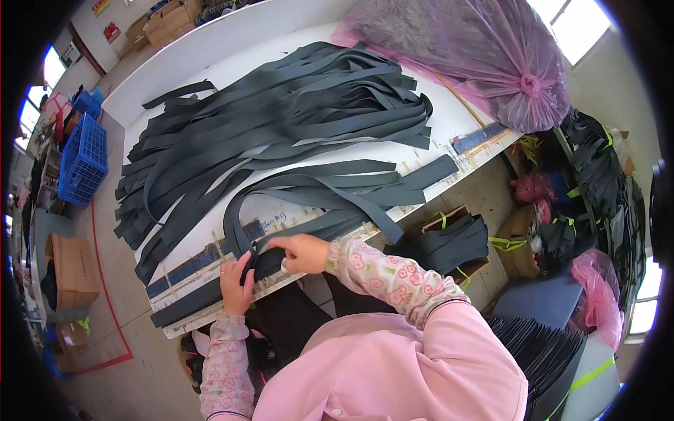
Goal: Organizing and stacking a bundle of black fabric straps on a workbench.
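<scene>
Left hand (236,282), right hand (303,252) pinch dark strap (267,263) at white table (232,67) edge.

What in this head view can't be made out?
- Left hand fingertips: behind the dark strap it grips.
- Right hand palm side: turned away.
- Pink bag contents: film too cloudy.
- Table near edge: partly behind the person's arms.

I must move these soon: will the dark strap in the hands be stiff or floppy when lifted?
Probably floppy: the dark strap bends over the table edge between both hands. Likely light, since fingertips alone hold it. It may tangle with the strap pile.
</scene>
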